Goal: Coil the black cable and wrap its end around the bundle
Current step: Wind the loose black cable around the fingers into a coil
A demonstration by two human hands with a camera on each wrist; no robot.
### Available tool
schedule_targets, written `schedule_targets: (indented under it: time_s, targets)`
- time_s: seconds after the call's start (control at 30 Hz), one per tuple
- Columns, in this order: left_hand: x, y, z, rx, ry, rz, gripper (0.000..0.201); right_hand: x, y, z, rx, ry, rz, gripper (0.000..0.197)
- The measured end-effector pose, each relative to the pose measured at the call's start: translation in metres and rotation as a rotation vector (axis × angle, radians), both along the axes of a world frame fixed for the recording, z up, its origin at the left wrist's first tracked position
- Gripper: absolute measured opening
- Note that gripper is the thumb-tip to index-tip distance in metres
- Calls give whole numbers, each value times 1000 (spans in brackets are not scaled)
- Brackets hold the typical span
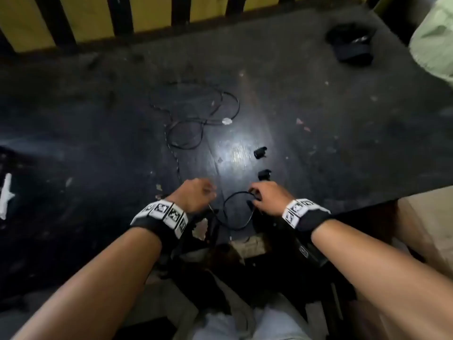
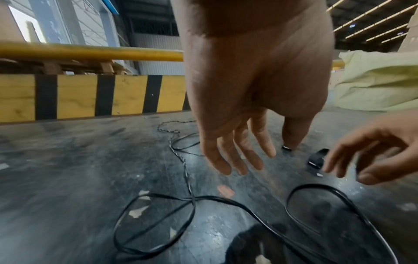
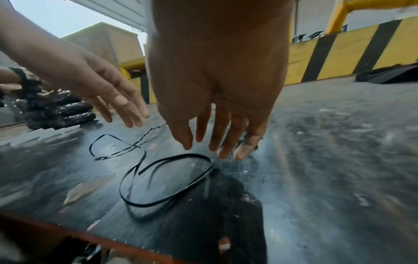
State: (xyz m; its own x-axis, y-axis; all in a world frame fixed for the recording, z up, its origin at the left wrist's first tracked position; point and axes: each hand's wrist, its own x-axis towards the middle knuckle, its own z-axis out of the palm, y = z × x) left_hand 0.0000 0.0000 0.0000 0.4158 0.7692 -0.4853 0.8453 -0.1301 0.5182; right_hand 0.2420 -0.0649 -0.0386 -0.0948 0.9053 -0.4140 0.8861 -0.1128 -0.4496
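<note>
The thin black cable lies loose on the dark table, with one loop near the front edge and more loops farther back. My left hand hovers just left of the near loop, its fingers straight and holding nothing. Just right of that loop my right hand hangs with fingers extended over the cable's arc, also without anything in it. From the left wrist, the cable crosses itself below the palm. Its free cut end lies inside the near loop.
Two small black clips lie just beyond my right hand. A black bag and a pale green sack sit at the back right. A yellow-and-black striped barrier runs along the far edge. Stacked black bundles stand at the left.
</note>
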Motion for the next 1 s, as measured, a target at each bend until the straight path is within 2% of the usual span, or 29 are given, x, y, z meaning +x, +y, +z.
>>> schedule_targets:
  time_s: [0.17,0.33,0.43,0.5,0.67,0.77,0.83,1.0]
  targets:
    - [18,-2,-26,-5,84,28,29,-22,17,-32,92,-94,88,42]
    - [15,-5,-47,-13,74,122,30,-35,29,-54,213,-175,128,20]
    - [12,-8,-56,-74,108,131,32,-39,32,-57,259,-102,132,13]
    - [9,-9,-54,-109,85,138,33,-41,36,-49,301,11,132,11]
    - [-1,-4,-19,-192,-262,273,29,-43,68,-3,457,187,182,12]
    - [-8,2,17,-232,-401,334,35,-48,94,27,512,210,280,20]
    - [-11,6,38,-281,-528,385,37,-54,109,47,562,228,334,20]
    - [-36,25,81,-460,-769,446,46,-75,132,95,634,314,332,17]
